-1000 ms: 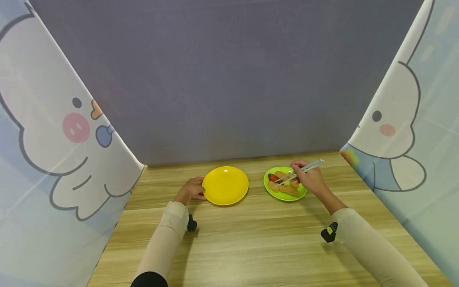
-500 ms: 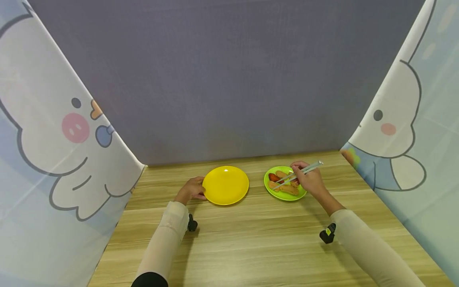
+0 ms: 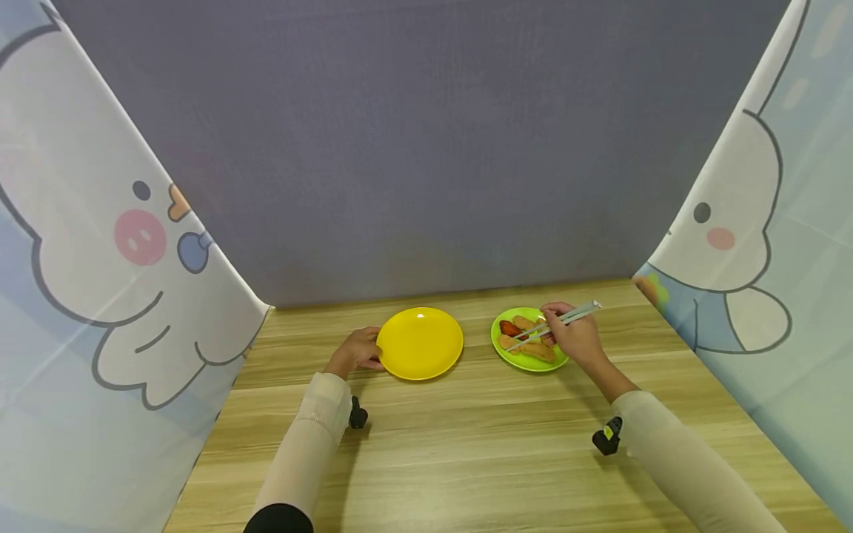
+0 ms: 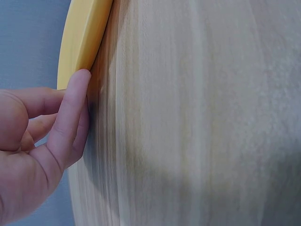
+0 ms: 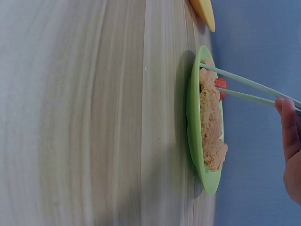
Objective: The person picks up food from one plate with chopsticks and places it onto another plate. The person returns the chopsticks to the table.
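Note:
My left hand [image 3: 360, 349] pinches the left rim of a round yellow plate [image 3: 420, 344]. In the left wrist view, fingers [image 4: 75, 108] lie against the rim of this plate [image 4: 87, 35]. My right hand [image 3: 578, 337] holds a pair of pale chopsticks [image 3: 573, 314] over a small green plate [image 3: 533, 366]. On it lie several golden-brown breaded pieces [image 5: 210, 113], a red piece [image 5: 221, 85] and a pale orange piece [image 5: 206, 77]. The chopstick tips stand apart, around or just above the pale orange piece; contact is unclear.
Both plates are on a wood-grain table [image 3: 453, 444], near its far edge, with a gap between them. A grey wall panel [image 3: 426, 148] rises behind. Cloths with cartoon prints, a pig [image 3: 93, 222] and a white figure [image 3: 720, 215], hang at the sides.
The chopstick tips have shifted very slightly over the food. My left hand and the yellow plate keep their places.

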The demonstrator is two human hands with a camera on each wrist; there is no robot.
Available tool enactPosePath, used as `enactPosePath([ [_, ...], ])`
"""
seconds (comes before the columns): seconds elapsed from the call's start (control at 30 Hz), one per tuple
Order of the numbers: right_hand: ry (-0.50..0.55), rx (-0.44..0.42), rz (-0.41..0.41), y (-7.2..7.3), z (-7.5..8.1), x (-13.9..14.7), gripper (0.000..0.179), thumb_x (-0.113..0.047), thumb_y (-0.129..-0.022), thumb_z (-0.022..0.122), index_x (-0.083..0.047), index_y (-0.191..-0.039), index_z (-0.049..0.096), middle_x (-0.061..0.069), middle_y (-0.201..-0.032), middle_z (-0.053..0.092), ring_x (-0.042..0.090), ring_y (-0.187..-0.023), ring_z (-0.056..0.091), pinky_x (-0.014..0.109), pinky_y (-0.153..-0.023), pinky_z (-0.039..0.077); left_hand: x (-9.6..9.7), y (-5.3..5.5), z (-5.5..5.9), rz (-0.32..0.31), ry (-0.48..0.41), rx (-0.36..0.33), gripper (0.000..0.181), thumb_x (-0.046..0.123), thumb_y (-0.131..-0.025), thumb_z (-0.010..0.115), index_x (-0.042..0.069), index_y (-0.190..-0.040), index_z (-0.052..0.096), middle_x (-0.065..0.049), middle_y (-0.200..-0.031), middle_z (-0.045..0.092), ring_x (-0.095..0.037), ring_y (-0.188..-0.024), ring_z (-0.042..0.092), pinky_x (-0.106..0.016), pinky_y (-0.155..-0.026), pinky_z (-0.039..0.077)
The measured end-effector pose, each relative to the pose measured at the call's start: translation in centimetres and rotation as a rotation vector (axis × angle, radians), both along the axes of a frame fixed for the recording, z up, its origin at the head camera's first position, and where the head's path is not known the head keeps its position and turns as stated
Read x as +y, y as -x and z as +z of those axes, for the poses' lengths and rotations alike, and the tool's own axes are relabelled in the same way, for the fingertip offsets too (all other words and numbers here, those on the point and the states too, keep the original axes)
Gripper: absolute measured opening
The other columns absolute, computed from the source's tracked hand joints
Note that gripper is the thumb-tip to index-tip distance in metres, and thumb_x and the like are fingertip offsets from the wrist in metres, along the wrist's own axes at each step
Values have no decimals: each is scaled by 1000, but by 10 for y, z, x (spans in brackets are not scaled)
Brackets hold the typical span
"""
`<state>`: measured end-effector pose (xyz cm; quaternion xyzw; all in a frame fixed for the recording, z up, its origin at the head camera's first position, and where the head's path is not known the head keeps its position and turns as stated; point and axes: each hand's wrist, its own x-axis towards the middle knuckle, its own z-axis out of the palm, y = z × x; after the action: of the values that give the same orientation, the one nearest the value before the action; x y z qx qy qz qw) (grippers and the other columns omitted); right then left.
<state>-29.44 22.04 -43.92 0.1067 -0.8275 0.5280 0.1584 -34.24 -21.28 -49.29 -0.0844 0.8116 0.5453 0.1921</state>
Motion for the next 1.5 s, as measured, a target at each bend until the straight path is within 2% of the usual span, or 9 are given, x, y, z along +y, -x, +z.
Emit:
enactPosePath([
  [0.17, 9, -8, -26, -1, 0, -1, 23, -10, -95, 56, 8, -104, 66, 36, -81, 66, 43, -58, 66, 26, -41, 55, 1, 0, 1, -7, 6, 5, 68, -8, -84, 57, 15, -146, 39, -25, -133, 51, -22, -78, 68, -36, -71, 63],
  [0.33, 25, -13, -36, -2, 1, 0, 24, -11, -95, 55, 9, -105, 66, 37, -83, 65, 40, -58, 67, 22, -41, 54, 2, 1, 2, -5, 1, -5, 68, -8, -84, 57, 16, -146, 39, -24, -135, 50, -22, -81, 68, -36, -72, 63],
  [0.5, 37, -12, -41, -1, 3, 2, 25, -12, -96, 55, 8, -107, 66, 37, -83, 65, 33, -56, 68, 27, -43, 56, 2, 3, 1, -3, 3, -6, 68, -8, -85, 57, 16, -146, 39, -25, -131, 52, -22, -79, 67, -36, -71, 63],
  [0.73, 84, -25, -57, 0, 9, 2, 27, -13, -96, 55, 9, -107, 66, -9, -67, 64, 19, -51, 68, 34, -47, 58, 3, 4, 1, 0, -3, -11, 68, -9, -85, 57, 17, -146, 40, -24, -123, 56, -21, -76, 67, -36, -70, 63],
  [0.9, 81, -8, -57, 0, 14, -1, 29, -15, -96, 54, 8, -109, 66, 27, -80, 67, 30, -55, 68, 29, -46, 58, 2, 4, 1, -1, 5, -9, 69, -8, -85, 57, 16, -146, 38, -25, -127, 54, -21, -76, 67, -36, -70, 63],
  [1.0, 99, 8, -36, 3, 16, -5, 28, -15, -96, 55, 8, -108, 66, 38, -85, 64, 28, -55, 69, 27, -45, 57, 2, 4, 1, -6, 9, -6, 69, -8, -85, 57, 16, -147, 37, -26, -132, 51, -21, -77, 68, -36, -70, 63],
  [1.23, 162, 9, -5, 8, 17, -22, 27, -12, -95, 57, 10, -106, 66, 37, -81, 64, 35, -55, 68, 31, -44, 57, 1, 2, 0, 0, 4, -11, 69, -9, -84, 56, 15, -146, 38, -24, -136, 48, -22, -80, 67, -36, -70, 63],
  [1.37, 168, 11, -4, 9, 18, -34, 27, -12, -94, 58, 10, -106, 66, 24, -76, 68, 36, -56, 68, 34, -44, 57, 1, 1, 0, 10, 12, -6, 69, -9, -83, 56, 16, -145, 39, -24, -132, 52, -22, -79, 67, -35, -68, 63],
  [1.5, 158, 25, -1, 8, 19, -48, 24, -11, -93, 60, 9, -104, 68, 24, -75, 68, 28, -50, 67, 32, -42, 56, 2, 1, 0, 20, 15, -10, 71, -11, -82, 57, 16, -145, 40, -23, -129, 54, -21, -80, 67, -34, -67, 63],
])
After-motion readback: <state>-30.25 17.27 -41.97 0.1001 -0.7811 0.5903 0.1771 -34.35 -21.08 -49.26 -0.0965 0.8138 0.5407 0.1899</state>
